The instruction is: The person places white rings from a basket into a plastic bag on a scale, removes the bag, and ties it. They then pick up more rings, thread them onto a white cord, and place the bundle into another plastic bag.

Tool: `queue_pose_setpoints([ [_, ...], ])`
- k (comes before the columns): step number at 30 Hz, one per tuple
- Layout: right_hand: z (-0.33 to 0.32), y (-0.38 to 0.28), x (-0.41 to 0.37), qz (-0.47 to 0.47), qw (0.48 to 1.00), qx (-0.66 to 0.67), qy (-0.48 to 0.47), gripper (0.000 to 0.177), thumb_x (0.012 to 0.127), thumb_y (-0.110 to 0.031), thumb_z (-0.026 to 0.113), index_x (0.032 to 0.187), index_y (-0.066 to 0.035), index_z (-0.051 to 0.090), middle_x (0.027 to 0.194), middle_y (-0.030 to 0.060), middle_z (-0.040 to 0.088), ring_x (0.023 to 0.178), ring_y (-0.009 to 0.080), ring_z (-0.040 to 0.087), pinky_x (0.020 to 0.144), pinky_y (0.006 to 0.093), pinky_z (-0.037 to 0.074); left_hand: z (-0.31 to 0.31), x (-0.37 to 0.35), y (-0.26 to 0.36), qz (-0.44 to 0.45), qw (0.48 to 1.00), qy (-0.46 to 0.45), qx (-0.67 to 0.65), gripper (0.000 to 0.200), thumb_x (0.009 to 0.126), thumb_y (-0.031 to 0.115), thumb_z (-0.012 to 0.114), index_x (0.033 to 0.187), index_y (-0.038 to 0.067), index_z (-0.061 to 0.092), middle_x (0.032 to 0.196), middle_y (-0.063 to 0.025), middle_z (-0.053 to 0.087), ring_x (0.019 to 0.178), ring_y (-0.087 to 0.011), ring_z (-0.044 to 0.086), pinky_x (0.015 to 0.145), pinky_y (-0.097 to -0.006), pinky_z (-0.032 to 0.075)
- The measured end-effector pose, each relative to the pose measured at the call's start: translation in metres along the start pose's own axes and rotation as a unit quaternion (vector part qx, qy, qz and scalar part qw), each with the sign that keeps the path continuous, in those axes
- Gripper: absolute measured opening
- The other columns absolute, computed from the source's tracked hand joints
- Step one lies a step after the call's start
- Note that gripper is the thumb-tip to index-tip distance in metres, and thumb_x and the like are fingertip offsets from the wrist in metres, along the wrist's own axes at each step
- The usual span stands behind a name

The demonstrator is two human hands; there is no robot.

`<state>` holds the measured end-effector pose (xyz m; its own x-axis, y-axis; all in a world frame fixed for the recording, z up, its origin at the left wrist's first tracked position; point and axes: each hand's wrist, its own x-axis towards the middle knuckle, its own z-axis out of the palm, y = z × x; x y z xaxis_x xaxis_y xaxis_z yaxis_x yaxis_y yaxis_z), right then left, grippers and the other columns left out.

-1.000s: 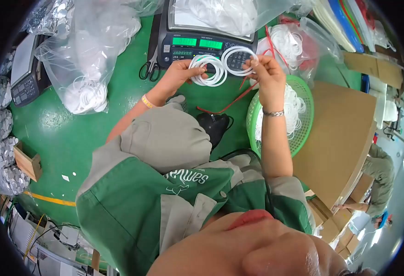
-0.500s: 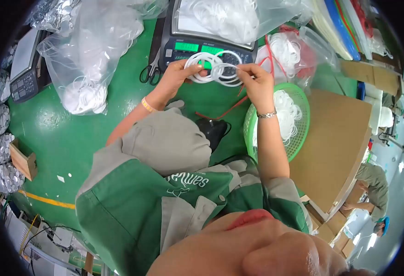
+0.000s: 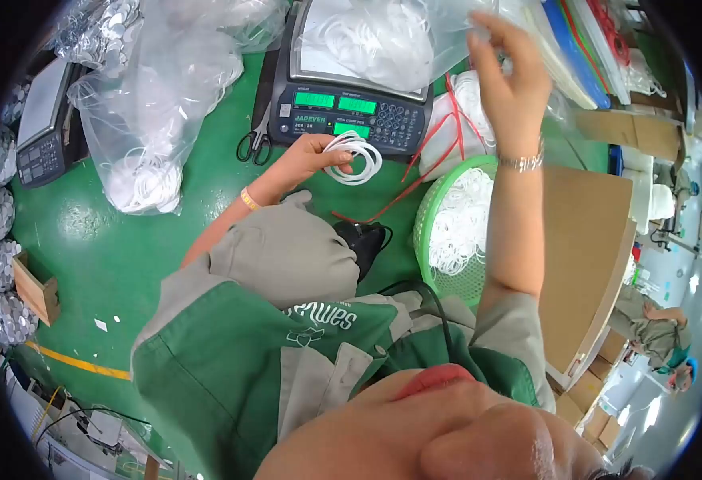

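Note:
My left hand (image 3: 311, 160) is closed on a small bundle of white rings (image 3: 359, 164), just in front of the digital scale (image 3: 343, 120). My right hand (image 3: 513, 72) is raised beside the clear bag of white rings (image 3: 375, 40) on the scale pan, thumb and fingers apart with nothing seen between them. A green basket (image 3: 424, 216) of loose white rings (image 3: 459, 228) stands beside my right forearm. The scale's green displays are lit; their digits are too small to read surely.
Black scissors (image 3: 255, 146) lie left of the scale. Another bag of rings (image 3: 147, 152) and a second scale (image 3: 43, 152) are further left. Red ribbon (image 3: 391, 210) trails near the basket. Cardboard (image 3: 583, 264) is at the right, with a person (image 3: 647, 324) beyond it.
My right hand has let go of the rings and moved up and right, its fingers now apart. The rings in my left hand are gathered together, slightly lower. The view has shifted slightly.

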<state>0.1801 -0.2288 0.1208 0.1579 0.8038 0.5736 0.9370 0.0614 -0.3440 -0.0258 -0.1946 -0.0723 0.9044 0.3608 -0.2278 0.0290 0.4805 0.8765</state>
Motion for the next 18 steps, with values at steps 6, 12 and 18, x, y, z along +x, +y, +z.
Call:
queue_pose_setpoints([
  [6, 0.036, -0.024, -0.147, 0.298, 0.834, 0.343, -0.313, 0.047, 0.071, -0.007, 0.059, 0.114, -0.002, 0.043, 0.099, 0.0098, 0.055, 0.086, 0.0129, 0.052, 0.074, 0.0257, 0.042, 0.009, -0.002, 0.023, -0.017, 0.991, -0.134, -0.016, 0.020, 0.078, 0.017, 0.058, 0.090, 0.001, 0.060, 0.075, -0.0025, 0.062, 0.068, -0.0068, 0.056, 0.063, -0.0202, 0.041],
  [12, 0.020, -0.047, -0.179, 0.389, 0.784, 0.430, -0.223, 0.022, 0.072, -0.003, 0.055, 0.094, -0.002, 0.050, 0.082, 0.0026, 0.053, 0.076, 0.0070, 0.050, 0.067, 0.0230, 0.042, 0.030, -0.002, 0.025, -0.020, 0.983, -0.180, 0.022, 0.019, 0.078, 0.019, 0.059, 0.086, 0.002, 0.060, 0.073, -0.0010, 0.061, 0.065, -0.0052, 0.054, 0.061, -0.0200, 0.041],
  [18, 0.028, -0.051, -0.196, 0.497, 0.644, 0.573, -0.100, 0.022, 0.075, -0.004, 0.054, 0.096, 0.000, 0.050, 0.093, 0.0056, 0.057, 0.083, 0.0130, 0.054, 0.078, 0.0256, 0.041, 0.040, 0.004, 0.014, 0.020, 0.985, -0.164, 0.040, 0.019, 0.080, 0.020, 0.058, 0.086, 0.002, 0.061, 0.074, -0.0006, 0.061, 0.067, -0.0054, 0.054, 0.061, -0.0193, 0.041],
])
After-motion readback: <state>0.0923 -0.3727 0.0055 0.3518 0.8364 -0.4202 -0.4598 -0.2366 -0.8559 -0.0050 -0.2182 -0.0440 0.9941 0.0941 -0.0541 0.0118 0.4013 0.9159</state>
